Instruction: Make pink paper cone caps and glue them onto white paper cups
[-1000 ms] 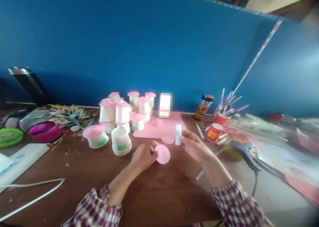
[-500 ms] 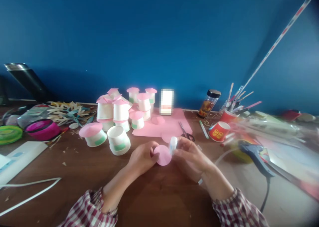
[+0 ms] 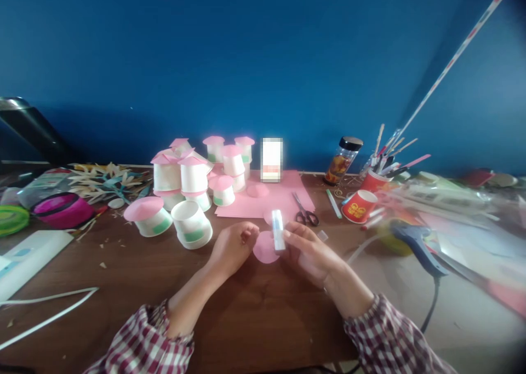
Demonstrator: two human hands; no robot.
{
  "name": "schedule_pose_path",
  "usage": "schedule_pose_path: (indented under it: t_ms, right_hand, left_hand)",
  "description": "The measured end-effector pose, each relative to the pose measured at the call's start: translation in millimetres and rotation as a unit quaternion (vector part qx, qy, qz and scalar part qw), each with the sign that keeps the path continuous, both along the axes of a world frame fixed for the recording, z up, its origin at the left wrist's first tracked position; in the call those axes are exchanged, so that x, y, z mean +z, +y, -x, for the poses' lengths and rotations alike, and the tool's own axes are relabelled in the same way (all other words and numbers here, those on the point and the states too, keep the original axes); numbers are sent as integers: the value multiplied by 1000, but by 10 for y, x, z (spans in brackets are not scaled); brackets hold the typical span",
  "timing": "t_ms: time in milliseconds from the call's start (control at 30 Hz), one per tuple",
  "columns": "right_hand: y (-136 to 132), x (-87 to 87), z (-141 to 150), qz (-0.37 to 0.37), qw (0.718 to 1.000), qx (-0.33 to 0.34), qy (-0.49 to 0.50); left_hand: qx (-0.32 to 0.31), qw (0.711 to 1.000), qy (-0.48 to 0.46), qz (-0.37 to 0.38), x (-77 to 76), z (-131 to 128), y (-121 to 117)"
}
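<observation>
My right hand (image 3: 306, 248) is closed around a white glue stick (image 3: 278, 230), held upright. Just behind the stick's lower end is a round pink paper disc (image 3: 265, 248), between my two hands. My left hand (image 3: 237, 245) is closed beside the disc's upper left edge, fingers curled inward; what they hold, if anything, is hidden. A second pink disc (image 3: 269, 216) shows partly behind the glue stick. To the left stand a bare white paper cup pair (image 3: 192, 224) and a white cup with a pink disc top (image 3: 148, 218).
Several pink-roofed white cups (image 3: 194, 174) are stacked behind my left hand. Scissors (image 3: 304, 212) lie by the pink sheets (image 3: 287, 190). Rightward are a red paper cup (image 3: 360, 206), a lidded jar (image 3: 344, 160) and a glue gun (image 3: 421, 248). A power strip (image 3: 35, 259) lies left.
The glue stick has turned upright and moved slightly left in my right hand. My left fingers have shifted up off the pink disc's face. The whole view has shifted slightly.
</observation>
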State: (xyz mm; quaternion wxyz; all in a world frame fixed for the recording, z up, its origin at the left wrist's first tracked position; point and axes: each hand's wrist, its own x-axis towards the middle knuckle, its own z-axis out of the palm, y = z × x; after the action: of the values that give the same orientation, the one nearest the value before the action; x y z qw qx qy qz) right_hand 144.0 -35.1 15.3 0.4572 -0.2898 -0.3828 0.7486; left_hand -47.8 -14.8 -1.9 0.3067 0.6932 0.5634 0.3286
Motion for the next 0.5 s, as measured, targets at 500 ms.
schedule_pose_path:
  t_ms: [500]
  right_hand:
    - [-36,5,62,-147,983,22,-110]
  left_hand:
    - [-149,948,-281,1,196,-25,-129]
